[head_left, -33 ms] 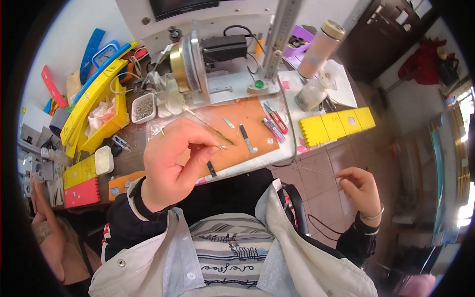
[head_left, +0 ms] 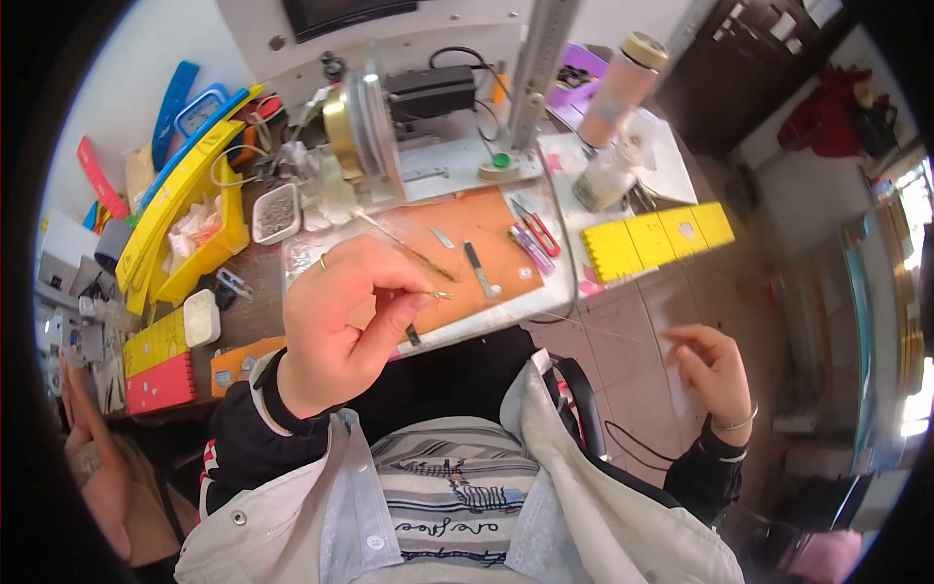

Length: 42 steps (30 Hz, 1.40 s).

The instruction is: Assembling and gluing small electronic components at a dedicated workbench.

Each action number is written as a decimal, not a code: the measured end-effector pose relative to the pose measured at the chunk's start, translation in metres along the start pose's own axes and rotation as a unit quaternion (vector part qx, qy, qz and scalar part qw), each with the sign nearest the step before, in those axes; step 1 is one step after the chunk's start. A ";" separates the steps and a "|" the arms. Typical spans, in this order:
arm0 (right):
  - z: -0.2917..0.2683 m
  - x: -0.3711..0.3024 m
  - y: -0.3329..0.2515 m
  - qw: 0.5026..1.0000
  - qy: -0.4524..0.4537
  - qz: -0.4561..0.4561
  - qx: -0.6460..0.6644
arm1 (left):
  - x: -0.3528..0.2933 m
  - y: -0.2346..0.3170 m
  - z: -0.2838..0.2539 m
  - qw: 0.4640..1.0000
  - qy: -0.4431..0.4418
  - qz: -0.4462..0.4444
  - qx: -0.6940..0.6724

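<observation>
My left hand (head_left: 348, 316) is closed in a pinch above the near part of the orange-brown work mat (head_left: 486, 219). Between thumb and forefinger is a tiny shiny piece (head_left: 441, 295), too small to name. A fine, pale thread (head_left: 584, 322) stretches from near it toward my right hand (head_left: 708, 372). That hand is out over the floor at the right, fingers curled together at the thread's end. On the mat lie a thin stick (head_left: 409, 248), a small blade (head_left: 442, 237) and a dark-handled knife (head_left: 479, 267). Red-handled snips (head_left: 537, 232) and a purple lighter (head_left: 532, 249) are beside them.
A motor-driven wheel machine (head_left: 375, 127) stands behind the mat. White trays (head_left: 276, 214) and a yellow bin (head_left: 219, 248) are at the left. A yellow foam block (head_left: 657, 243), a clear jar (head_left: 603, 180) and a bottle (head_left: 623, 92) stand right. Another person's arm (head_left: 97, 438) shows far left.
The table and everything on it sit slightly farther left and up in the view. My right hand is a touch farther right; my left hand keeps its pinch.
</observation>
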State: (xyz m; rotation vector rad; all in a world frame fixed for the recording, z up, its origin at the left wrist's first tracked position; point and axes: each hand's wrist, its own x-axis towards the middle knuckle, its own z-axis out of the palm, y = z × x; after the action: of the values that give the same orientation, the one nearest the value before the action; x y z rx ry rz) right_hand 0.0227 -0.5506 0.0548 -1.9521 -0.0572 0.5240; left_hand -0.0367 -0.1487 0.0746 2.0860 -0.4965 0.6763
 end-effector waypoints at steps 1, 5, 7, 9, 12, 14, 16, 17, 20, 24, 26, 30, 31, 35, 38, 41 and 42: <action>0.000 -0.005 0.007 1.000 0.011 0.005 0.004 | 0.000 0.002 0.006 1.000 -0.008 0.005 -0.009; 0.018 -0.020 0.010 0.904 0.312 -0.186 -0.227 | 0.009 0.019 0.042 0.991 -0.117 0.037 -0.056; 0.041 -0.031 -0.005 0.941 0.232 -0.227 -0.102 | 0.015 0.028 0.066 0.981 -0.155 0.074 -0.084; 0.064 -0.035 -0.021 0.943 0.134 -0.298 -0.055 | 0.018 0.037 0.087 0.972 -0.159 0.125 -0.117; 0.075 -0.028 -0.011 0.945 0.069 -0.320 0.006 | 0.016 0.043 0.104 0.971 -0.158 0.133 -0.121; 0.076 -0.027 -0.004 0.957 0.024 -0.278 0.085 | 0.016 0.045 0.111 0.972 -0.161 0.124 -0.122; 0.074 -0.027 -0.002 0.958 -0.004 -0.247 0.147 | 0.016 0.043 0.117 0.970 -0.166 0.122 -0.131; 0.073 -0.027 -0.001 0.954 -0.034 -0.217 0.205 | 0.016 0.043 0.120 0.970 -0.168 0.122 -0.130; 0.068 -0.025 0.006 0.945 -0.048 -0.209 0.246 | 0.018 0.045 0.130 0.970 -0.159 0.116 -0.142; 0.061 -0.022 0.016 0.951 -0.028 -0.194 0.239 | 0.025 0.043 0.147 0.966 -0.166 0.092 -0.174; 0.056 -0.019 0.019 0.952 0.022 -0.263 0.155 | 0.030 0.040 0.155 0.961 -0.176 0.084 -0.194; 0.021 -0.016 0.027 0.957 0.074 -0.280 0.020 | 0.045 0.018 0.168 0.961 -0.206 0.126 -0.136; 0.009 -0.023 0.024 0.956 0.133 -0.262 0.027 | 0.046 0.007 0.169 0.965 -0.210 0.138 -0.082; -0.074 -0.046 0.048 0.845 0.306 -0.392 0.199 | 0.047 -0.037 0.165 0.964 -0.255 0.057 0.055; -0.107 -0.062 0.046 0.748 0.375 -0.405 0.369 | 0.059 -0.042 0.161 0.961 -0.267 0.058 0.048; -0.072 -0.019 0.065 0.832 0.422 -0.270 0.239 | 0.063 -0.048 0.176 0.961 -0.253 0.080 0.072; -0.042 0.007 0.071 0.848 0.485 -0.170 0.129 | 0.061 -0.051 0.187 0.963 -0.230 0.104 0.099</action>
State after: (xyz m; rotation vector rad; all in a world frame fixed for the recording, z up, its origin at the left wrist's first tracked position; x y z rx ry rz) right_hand 0.0317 -0.6159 0.0039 -1.6833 0.2920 -0.6893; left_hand 0.0922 -0.2825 -0.0080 2.4107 -0.9531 0.3616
